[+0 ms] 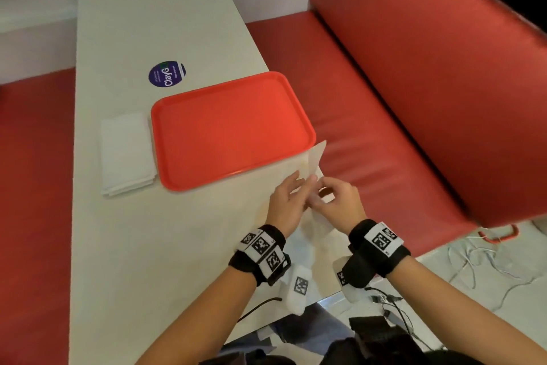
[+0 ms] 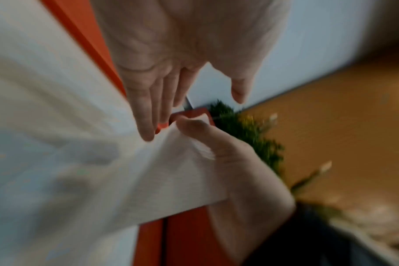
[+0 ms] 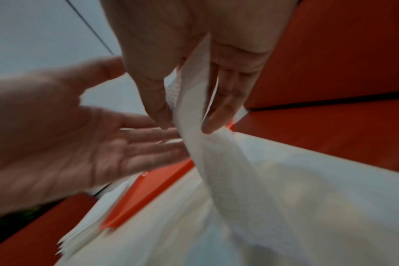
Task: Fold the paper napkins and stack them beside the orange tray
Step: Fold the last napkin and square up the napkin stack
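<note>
The orange tray [image 1: 231, 128] lies on the white table [image 1: 142, 246]. A stack of folded white napkins [image 1: 127, 154] sits against its left side. Near the table's right edge, just in front of the tray, my right hand [image 1: 318, 196] pinches a white paper napkin [image 1: 315, 160] between thumb and fingers, and one corner stands up. The right wrist view shows this pinch [image 3: 185, 117] on the napkin [image 3: 262, 180]. My left hand [image 1: 296, 184] is flat, and its straight fingers [image 2: 148, 122] touch the napkin [image 2: 80, 162] beside my right hand. The sheet's lower part drapes toward the table under my wrists.
A round purple sticker [image 1: 166, 74] is on the table behind the tray. A red padded bench [image 1: 399, 128] runs along the table's right side. Thin cables [image 1: 473, 261] lie on the floor at the right. The tray's corner [image 3: 148, 189] and the folded stack [image 3: 84, 234] show in the right wrist view.
</note>
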The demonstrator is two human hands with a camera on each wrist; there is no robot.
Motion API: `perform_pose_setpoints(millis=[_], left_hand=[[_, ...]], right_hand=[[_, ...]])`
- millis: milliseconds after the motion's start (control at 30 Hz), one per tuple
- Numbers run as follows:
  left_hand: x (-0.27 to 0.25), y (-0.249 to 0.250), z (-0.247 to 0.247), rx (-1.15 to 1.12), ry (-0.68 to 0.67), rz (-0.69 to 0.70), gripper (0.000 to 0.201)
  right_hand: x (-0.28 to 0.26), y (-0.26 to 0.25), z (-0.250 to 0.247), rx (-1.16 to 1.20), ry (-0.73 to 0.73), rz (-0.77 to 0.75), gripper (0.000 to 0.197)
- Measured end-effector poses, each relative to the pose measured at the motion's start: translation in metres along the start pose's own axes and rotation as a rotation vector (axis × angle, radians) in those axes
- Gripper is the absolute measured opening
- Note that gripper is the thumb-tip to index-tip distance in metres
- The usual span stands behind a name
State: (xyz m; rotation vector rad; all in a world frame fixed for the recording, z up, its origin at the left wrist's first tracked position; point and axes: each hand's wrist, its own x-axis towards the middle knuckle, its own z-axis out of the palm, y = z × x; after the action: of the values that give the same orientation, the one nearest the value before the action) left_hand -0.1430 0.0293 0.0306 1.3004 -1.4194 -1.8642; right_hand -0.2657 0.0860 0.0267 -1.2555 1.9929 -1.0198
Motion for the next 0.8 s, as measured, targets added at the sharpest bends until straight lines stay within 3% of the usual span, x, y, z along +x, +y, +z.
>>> perform_pose_setpoints(millis=[67, 133, 200, 267, 333, 433, 467, 600, 700, 800], left_hand=[[-0.003, 0.013, -0.010, 0.073, 0.086, 0.068, 0.057], [-0.007, 0.019, -0.028, 0.240, 0.197, 0.242, 0.032], [-0.013, 0.023, -0.050, 0.255, 0.282, 0.352, 0.027], [-0.023, 0.034, -0.076, 0.199, 0.321, 0.389, 0.032], [-0.033, 0.044, -0.103, 0.140, 0.360, 0.411, 0.028], [-0.047, 0.054, -0.148, 0.027, 0.436, 0.357, 0.019], [-0.051, 0.057, -0.163, -0.009, 0.468, 0.329, 0.017], [-0.062, 0.057, -0.213, -0.091, 0.602, 0.180, 0.026], [-0.073, 0.057, -0.237, -0.169, 0.638, 0.148, 0.034], [-0.085, 0.066, -0.248, -0.340, 0.530, 0.191, 0.018]], right_hand=[[-0.002, -0.019, 0.011, 0.096, -0.082, -0.081, 0.010], [0.000, -0.033, 0.015, 0.226, -0.166, -0.135, 0.018], [0.007, -0.041, 0.013, 0.335, -0.181, -0.155, 0.026], [0.019, -0.040, 0.013, 0.413, -0.119, -0.095, 0.038], [0.036, -0.040, 0.019, 0.471, -0.083, 0.058, 0.065], [0.059, -0.051, 0.043, 0.569, -0.222, 0.238, 0.094], [0.065, -0.059, 0.053, 0.580, -0.273, 0.233, 0.091], [0.077, -0.102, 0.097, 0.608, -0.357, 0.160, 0.031], [0.079, -0.141, 0.126, 0.585, -0.381, 0.125, 0.024], [0.074, -0.178, 0.146, 0.551, -0.457, 0.020, 0.016]])
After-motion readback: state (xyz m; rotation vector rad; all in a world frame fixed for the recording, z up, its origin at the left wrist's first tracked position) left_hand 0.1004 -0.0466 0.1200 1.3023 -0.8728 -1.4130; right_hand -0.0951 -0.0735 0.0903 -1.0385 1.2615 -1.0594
